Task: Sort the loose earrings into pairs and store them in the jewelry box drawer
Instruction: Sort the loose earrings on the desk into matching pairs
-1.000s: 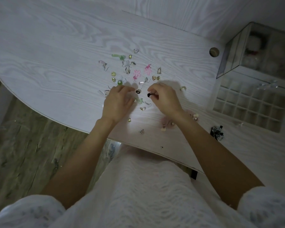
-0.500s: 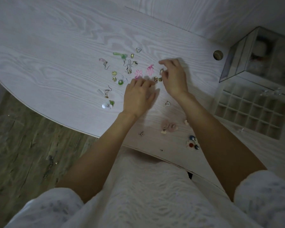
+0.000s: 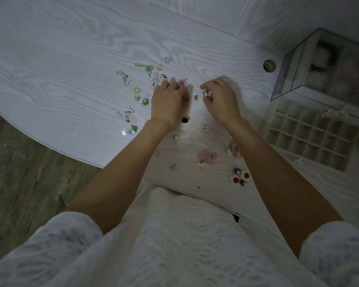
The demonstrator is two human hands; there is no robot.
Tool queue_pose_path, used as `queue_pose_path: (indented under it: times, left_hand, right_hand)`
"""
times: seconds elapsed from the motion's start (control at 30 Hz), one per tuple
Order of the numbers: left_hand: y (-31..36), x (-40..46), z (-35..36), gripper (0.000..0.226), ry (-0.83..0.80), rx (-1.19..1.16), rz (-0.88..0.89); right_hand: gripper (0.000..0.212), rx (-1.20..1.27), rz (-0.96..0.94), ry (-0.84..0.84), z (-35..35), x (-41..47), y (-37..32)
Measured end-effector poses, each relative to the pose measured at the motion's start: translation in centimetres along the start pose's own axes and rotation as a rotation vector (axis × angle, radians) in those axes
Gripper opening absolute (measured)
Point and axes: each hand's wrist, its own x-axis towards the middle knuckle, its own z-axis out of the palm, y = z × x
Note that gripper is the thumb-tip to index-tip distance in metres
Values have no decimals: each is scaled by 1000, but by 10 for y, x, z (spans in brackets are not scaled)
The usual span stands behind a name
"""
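Between right hand's (image 3: 221, 100) fingertips, small silver earring (image 3: 205, 93) stands roughly upright.

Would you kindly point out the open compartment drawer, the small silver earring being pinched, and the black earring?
compartment drawer (image 3: 311, 139), head view, on a grid divider.
small silver earring (image 3: 205, 93), head view, its middle, pinched by the right hand (image 3: 221, 100).
black earring (image 3: 184, 120), head view, dark centre.

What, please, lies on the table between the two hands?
In the head view, one small gold earring lies on the bare table between the left hand and the right hand.
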Motion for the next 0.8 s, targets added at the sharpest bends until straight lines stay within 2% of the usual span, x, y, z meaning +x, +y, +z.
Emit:
queue_pose_path:
  times: [0.17,0.43,0.6,0.8]
  left_hand:
    - [-23,-22,-11,12,0,-35,13]
    - [-38,-46,-18,8,-33,-123,-84]
    - [-36,-51,-16,6,-17,-124,-123]
    - [-34,-60,-21,17,11,-161,-115]
  right_hand:
    - [34,-74,-90,53,2,-10,-4]
    - [9,-114,-164,32,12,-9,-13]
    - [14,-101,-198,-5,13,-10,-16]
    - [19,81,-122,-11,9,-5,-16]
